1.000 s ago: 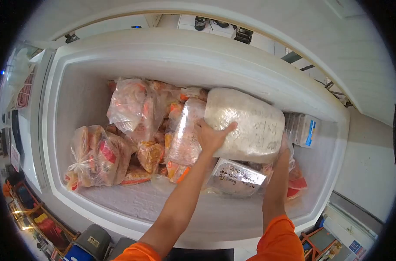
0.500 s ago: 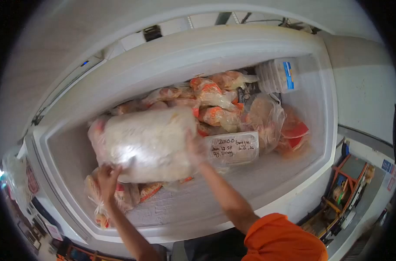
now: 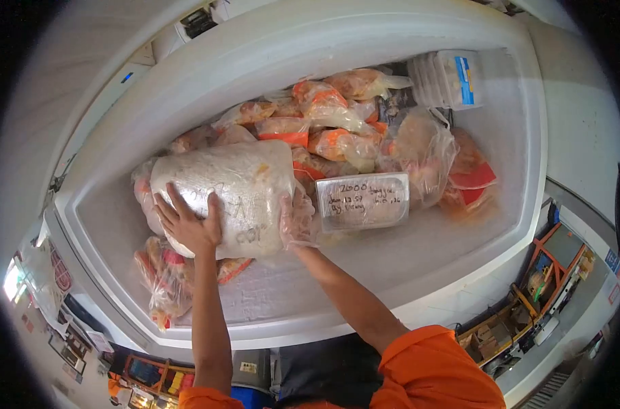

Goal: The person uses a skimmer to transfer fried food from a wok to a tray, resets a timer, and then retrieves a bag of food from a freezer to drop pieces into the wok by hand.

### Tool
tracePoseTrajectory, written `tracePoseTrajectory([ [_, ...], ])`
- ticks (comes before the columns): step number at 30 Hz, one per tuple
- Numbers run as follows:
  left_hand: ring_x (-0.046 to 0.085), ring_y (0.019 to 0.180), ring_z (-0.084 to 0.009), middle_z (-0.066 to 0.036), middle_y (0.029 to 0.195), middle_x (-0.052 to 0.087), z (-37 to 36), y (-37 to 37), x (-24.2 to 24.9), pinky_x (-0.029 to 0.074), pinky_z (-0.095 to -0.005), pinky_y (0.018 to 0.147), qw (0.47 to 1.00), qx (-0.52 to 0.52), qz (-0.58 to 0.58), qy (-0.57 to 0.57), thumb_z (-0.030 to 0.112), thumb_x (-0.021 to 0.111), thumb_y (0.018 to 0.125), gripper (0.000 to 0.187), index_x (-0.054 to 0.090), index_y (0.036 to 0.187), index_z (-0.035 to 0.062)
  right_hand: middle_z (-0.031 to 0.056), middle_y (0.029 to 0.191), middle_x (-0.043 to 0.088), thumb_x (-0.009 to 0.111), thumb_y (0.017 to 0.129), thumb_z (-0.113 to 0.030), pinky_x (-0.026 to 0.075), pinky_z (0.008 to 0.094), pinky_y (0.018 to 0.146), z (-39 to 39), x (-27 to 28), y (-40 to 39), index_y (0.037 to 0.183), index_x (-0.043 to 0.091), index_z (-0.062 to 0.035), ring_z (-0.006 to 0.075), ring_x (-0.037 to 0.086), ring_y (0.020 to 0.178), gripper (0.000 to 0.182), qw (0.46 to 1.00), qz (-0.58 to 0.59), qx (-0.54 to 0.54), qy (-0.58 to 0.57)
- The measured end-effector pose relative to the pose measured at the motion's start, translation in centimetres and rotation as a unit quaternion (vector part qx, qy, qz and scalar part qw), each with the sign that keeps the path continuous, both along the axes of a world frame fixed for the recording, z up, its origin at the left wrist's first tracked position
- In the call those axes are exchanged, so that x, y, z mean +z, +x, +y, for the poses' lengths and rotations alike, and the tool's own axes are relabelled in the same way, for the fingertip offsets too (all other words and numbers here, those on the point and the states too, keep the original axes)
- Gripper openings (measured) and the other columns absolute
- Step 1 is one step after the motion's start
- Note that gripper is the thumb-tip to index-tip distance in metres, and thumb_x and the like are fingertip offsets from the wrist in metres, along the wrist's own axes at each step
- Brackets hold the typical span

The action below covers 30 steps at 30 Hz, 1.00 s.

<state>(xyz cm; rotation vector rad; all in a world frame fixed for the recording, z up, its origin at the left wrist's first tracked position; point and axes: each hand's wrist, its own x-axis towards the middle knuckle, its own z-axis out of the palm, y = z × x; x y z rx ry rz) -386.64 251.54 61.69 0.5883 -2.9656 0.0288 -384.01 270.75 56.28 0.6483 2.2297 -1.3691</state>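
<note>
Placement of the wrapped bundle (image 3: 245, 194) over bagged food (image 3: 170, 276) in the freezer (image 3: 419, 259) seems the step in hand, left hand (image 3: 194, 228) with fingers spread open on top, right hand (image 3: 298, 219) at its end, grip unclear, and any shift would call for two-handed support.

The frosted floor (image 3: 283, 293) of a white chest freezer (image 3: 536, 136) bears a stack of clear tubs (image 3: 434, 78) at two o'clock, a red-marked bag (image 3: 472, 177) at three, a tied bag (image 3: 170, 281) at eight.
</note>
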Motion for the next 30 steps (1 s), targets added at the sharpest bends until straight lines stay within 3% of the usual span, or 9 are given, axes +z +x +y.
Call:
tracePoseTrajectory([
  [6, 0.026, 0.133, -0.0430, -0.026, 0.144, 0.028, -0.3, -0.3, -0.3, 0.019, -0.0511, 0.108, 0.999, -0.025, 0.013, 0.014, 0.055, 0.052, 0.082, 0.075, 0.035, 0.142, 0.0132, 0.0299, 0.128, 0.044, 0.034, 0.095, -0.044, 0.031, 0.0479, 0.101, -2.7, -1.1, 1.4, 0.133, 0.035, 0.0045, 0.0404, 0.042, 0.121, 0.062, 0.993, -0.062, -0.006, 0.103],
  [8, 0.026, 0.133, -0.0434, -0.026, 0.144, 0.028, -0.3, 0.0, -0.5, 0.019, -0.0511, 0.108, 1.000, -0.024, 0.011, 0.009, 0.054, 0.051, 0.084, 0.073, 0.034, 0.142, 0.0133, 0.0329, 0.139, 0.029, 0.039, 0.095, -0.038, 0.023, 0.0530, 0.107, -5.3, -2.1, 4.3, 0.137, 0.027, 0.0097, 0.0455, 0.027, 0.131, 0.064, 0.966, 0.112, 0.021, 0.231],
  [11, 0.025, 0.132, -0.0447, -0.026, 0.144, 0.027, -0.3, 0.4, -0.8, 0.018, -0.0514, 0.108, 1.000, -0.024, 0.012, 0.009, 0.054, 0.047, 0.086, 0.071, 0.033, 0.143, 0.0136, 0.0325, 0.145, 0.016, 0.045, 0.092, -0.032, 0.017, 0.0587, 0.107, -5.7, 5.0, 4.2, 0.137, 0.023, 0.0116, 0.0507, 0.015, 0.133, 0.066, 0.974, 0.152, 0.053, 0.160],
  [14, 0.024, 0.132, -0.0463, -0.027, 0.144, 0.028, -1.7, 1.2, -1.2, 0.017, -0.0522, 0.108, 0.997, -0.072, 0.014, 0.015, 0.050, 0.044, 0.088, 0.069, 0.031, 0.143, 0.0103, 0.0296, 0.147, 0.014, 0.048, 0.089, -0.030, 0.016, 0.0599, 0.107, -5.9, 5.8, 4.8, 0.138, 0.025, 0.0095, 0.0531, 0.015, 0.132, 0.067, 0.944, 0.225, 0.184, 0.155],
  [18, 0.026, 0.130, -0.0475, -0.029, 0.142, 0.030, -4.2, 2.3, 0.1, 0.018, -0.0538, 0.107, 0.985, -0.170, 0.007, 0.012, 0.038, 0.041, 0.092, 0.061, 0.032, 0.140, 0.0002, 0.0266, 0.147, 0.019, 0.049, 0.088, -0.033, 0.019, 0.0565, 0.108, -6.9, 6.6, 2.0, 0.136, 0.031, 0.0074, 0.0464, 0.016, 0.135, 0.065, 0.928, 0.260, 0.215, 0.159],
  [20, 0.028, 0.130, -0.0461, -0.028, 0.141, 0.031, -6.7, 3.1, 0.0, 0.020, -0.0530, 0.107, 0.954, -0.284, 0.044, 0.079, 0.034, 0.045, 0.090, 0.059, 0.036, 0.138, -0.0001, 0.0209, 0.150, 0.018, 0.041, 0.092, -0.037, 0.011, 0.0506, 0.113, -7.4, 5.8, 0.1, 0.140, 0.028, 0.0037, 0.0378, 0.015, 0.139, 0.065, 0.914, 0.261, 0.251, 0.180],
  [22, 0.029, 0.131, -0.0434, -0.027, 0.141, 0.032, -8.3, 3.8, -1.2, 0.022, -0.0514, 0.107, 0.957, -0.246, 0.091, 0.123, 0.031, 0.049, 0.088, 0.057, 0.040, 0.137, 0.0040, 0.0251, 0.145, 0.026, 0.046, 0.090, -0.035, 0.014, 0.0514, 0.111, -7.7, 5.1, -1.4, 0.135, 0.035, 0.0077, 0.0381, 0.018, 0.138, 0.063, 0.900, 0.297, 0.252, 0.194],
  [26, 0.029, 0.132, -0.0411, -0.026, 0.142, 0.031, -8.5, 4.3, -1.5, 0.024, -0.0496, 0.108, 0.970, -0.168, 0.111, 0.139, 0.037, 0.056, 0.082, 0.064, 0.039, 0.139, 0.0138, 0.0223, 0.146, 0.027, 0.045, 0.091, -0.037, 0.012, 0.0495, 0.113, -8.3, 2.4, -0.3, 0.139, 0.032, 0.0025, 0.0356, 0.021, 0.137, 0.064, 0.857, 0.378, 0.233, 0.262],
  [30, 0.025, 0.134, -0.0424, -0.027, 0.145, 0.025, -9.3, 4.5, -1.6, 0.021, -0.0514, 0.108, 0.970, -0.119, 0.102, 0.185, 0.043, 0.056, 0.080, 0.070, 0.038, 0.139, 0.0116, 0.0236, 0.141, 0.035, 0.049, 0.090, -0.031, 0.020, 0.0511, 0.109, -8.6, 3.9, -1.1, 0.137, 0.036, -0.0005, 0.0376, 0.031, 0.132, 0.057, 0.812, 0.427, 0.289, 0.274],
])
